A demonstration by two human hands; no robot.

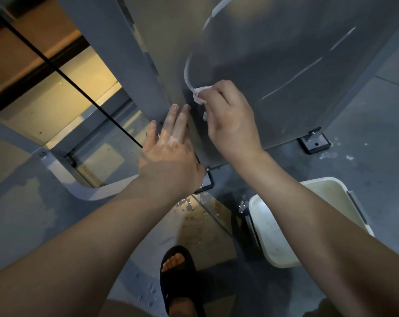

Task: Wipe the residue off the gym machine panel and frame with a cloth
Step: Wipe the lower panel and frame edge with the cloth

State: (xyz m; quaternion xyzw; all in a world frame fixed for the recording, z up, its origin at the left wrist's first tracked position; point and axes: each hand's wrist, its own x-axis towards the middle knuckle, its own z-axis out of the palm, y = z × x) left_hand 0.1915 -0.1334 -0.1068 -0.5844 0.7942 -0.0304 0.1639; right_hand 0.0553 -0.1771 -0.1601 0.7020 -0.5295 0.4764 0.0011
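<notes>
A small pale cloth [199, 93] is gripped in the curled fingers of the right hand [230, 115] and is pressed against the lower part of the grey panel [274, 53], at the bottom end of a curved white streak [186, 72]. More thin white streaks are seen across the panel further right. The left hand [171, 145] is held open, with straight fingers laid flat where the panel's left edge meets the grey frame post [116, 53]; white foam is seen on its knuckles. A thin black cable [75, 84] is stretched diagonally to the left of the post. The panel is carried on a black bracket [314, 143] set on the wet grey floor [365, 133]. A white bucket [269, 236] is placed on the floor beneath the right forearm, and a foot in a black sandal [178, 282] is seen just beside it.
</notes>
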